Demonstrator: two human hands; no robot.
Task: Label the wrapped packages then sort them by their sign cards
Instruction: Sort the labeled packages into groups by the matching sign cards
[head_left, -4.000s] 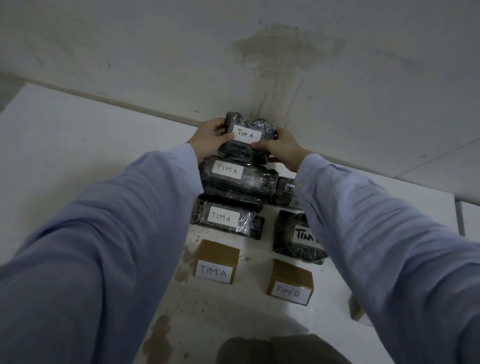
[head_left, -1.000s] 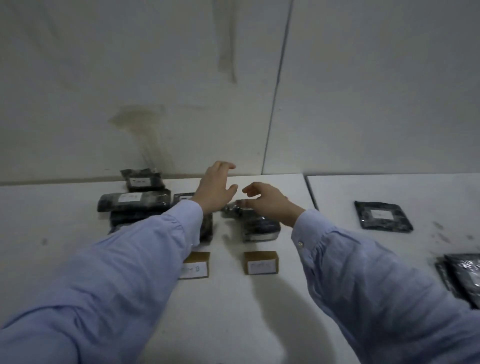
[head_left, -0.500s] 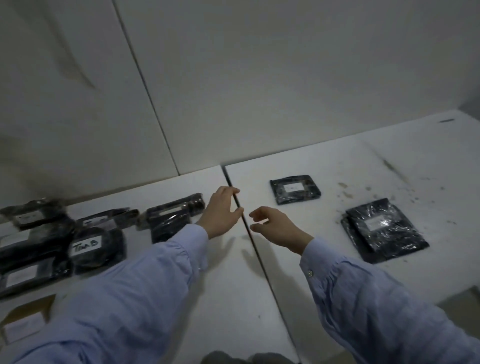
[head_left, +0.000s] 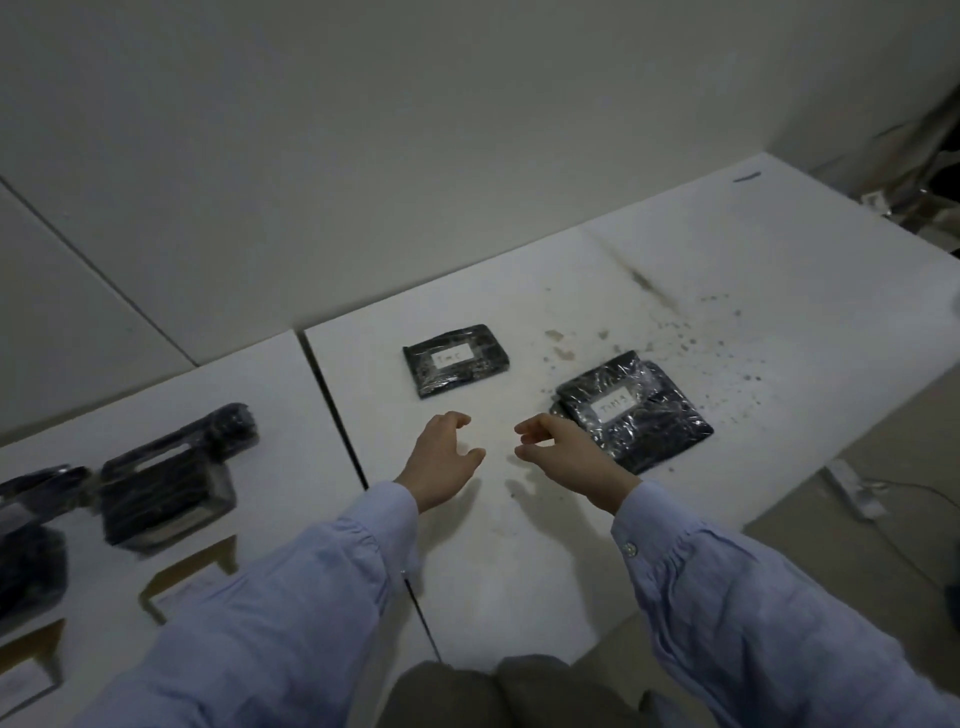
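Hands low over the near part of the right bench (head_left: 727, 291), side by side with a gap between them. Left hand (head_left: 441, 457): palm down, fingers loosely curled, thumb out to the right, holds nothing. Right hand (head_left: 563, 452): equally loose, fingers bent and apart from the thumb, holds nothing.

Small package (head_left: 456, 360): lies flat on the right bench, just far of the left hand and apart from both hands. Runs its long axis left to right, with the right end turned slightly farther away. Carries a white label (head_left: 455, 355) on top, long side along the same axis; writing too blurred to read.

Larger package (head_left: 649, 415): lies flat just right of the right hand, its near-left corner hidden behind that hand. Cannot tell whether touching. Sits askew to the bench edge, one corner pointing far, its label (head_left: 615, 404) slanting from near-left up to far-right. Appears to rest on another dark wrapped package beneath.

Left bench (head_left: 249, 374): holds more dark wrapped packages (head_left: 166, 483), blurred, well left of the hands, with brown sign cards (head_left: 192, 577) standing just near of them.
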